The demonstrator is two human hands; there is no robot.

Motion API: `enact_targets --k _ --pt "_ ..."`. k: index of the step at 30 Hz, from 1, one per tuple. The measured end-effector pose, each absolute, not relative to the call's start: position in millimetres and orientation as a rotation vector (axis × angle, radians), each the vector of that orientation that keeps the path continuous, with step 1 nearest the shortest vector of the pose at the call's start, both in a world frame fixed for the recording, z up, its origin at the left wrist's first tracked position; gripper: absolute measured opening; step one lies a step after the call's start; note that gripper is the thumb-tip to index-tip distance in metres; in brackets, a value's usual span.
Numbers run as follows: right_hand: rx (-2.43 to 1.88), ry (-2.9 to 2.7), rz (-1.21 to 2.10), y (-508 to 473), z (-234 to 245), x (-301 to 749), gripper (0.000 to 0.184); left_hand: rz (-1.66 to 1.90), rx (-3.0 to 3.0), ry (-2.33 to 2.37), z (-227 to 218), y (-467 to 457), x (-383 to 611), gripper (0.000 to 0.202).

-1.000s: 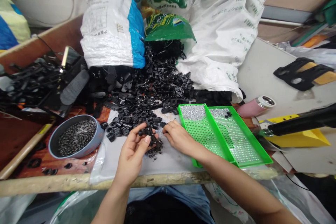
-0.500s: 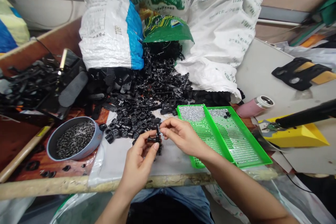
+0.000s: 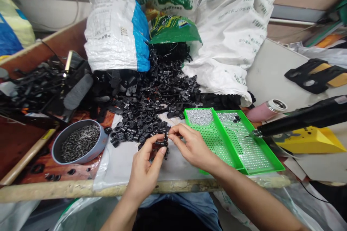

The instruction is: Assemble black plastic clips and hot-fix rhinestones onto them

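Between thumb and fingers, my left hand (image 3: 148, 160) grips a small black plastic part (image 3: 166, 139), held above the white sheet (image 3: 116, 168). My right hand (image 3: 189, 144) is pinched at the part's upper right side; whatever sits in its fingertips is too small to make out. Just beyond my hands lies a heap of round black plastic pieces (image 3: 138, 124). To the right are two green trays of small metal screws: the left tray (image 3: 235, 166) and the right tray (image 3: 280, 169). A black electric screwdriver (image 3: 300, 117) hangs with its tip over the right tray.
A blue bowl (image 3: 103, 144) of small dark pieces stands on the left, near a wooden-handled tool (image 3: 27, 158). White sacks (image 3: 114, 32) and a green bag (image 3: 173, 30) sit behind the black parts. A pink flask (image 3: 261, 112) and yellow scoop (image 3: 314, 142) are at right.
The screwdriver has swung left, over the right tray. My hands stay together at the black part, with barely any movement. The whole view has shifted slightly.
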State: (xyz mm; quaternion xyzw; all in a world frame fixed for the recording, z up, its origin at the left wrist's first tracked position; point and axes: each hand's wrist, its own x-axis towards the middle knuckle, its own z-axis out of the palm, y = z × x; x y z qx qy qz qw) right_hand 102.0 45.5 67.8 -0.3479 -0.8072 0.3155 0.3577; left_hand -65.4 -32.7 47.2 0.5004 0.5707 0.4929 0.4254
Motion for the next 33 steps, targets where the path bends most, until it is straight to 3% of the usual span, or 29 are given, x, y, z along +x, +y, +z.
enact_targets --k 6,13,18,25,28,33 --pt "-0.83 -1.958 0.882 38 58 103 0.008 1.249 0.947 1.142 51 -32 -63 0.038" --pt "-0.801 -1.862 0.844 34 55 104 0.007 1.304 0.934 1.213 48 -33 -61 0.038" --pt "-0.617 -2.083 0.962 37 63 85 0.02 1.451 0.76 1.095 41 -56 -83 0.039" --pt "-0.13 -2.402 0.842 38 91 -76 0.019 2.107 0.332 1.526 65 -138 -189 0.046" --pt "-0.056 -2.858 0.432 14 92 -172 0.021 2.252 0.243 1.684 78 -175 -228 0.045" --pt "-0.163 -3.038 0.177 -16 68 -269 0.018 2.32 0.203 1.745 95 -208 -263 0.049"
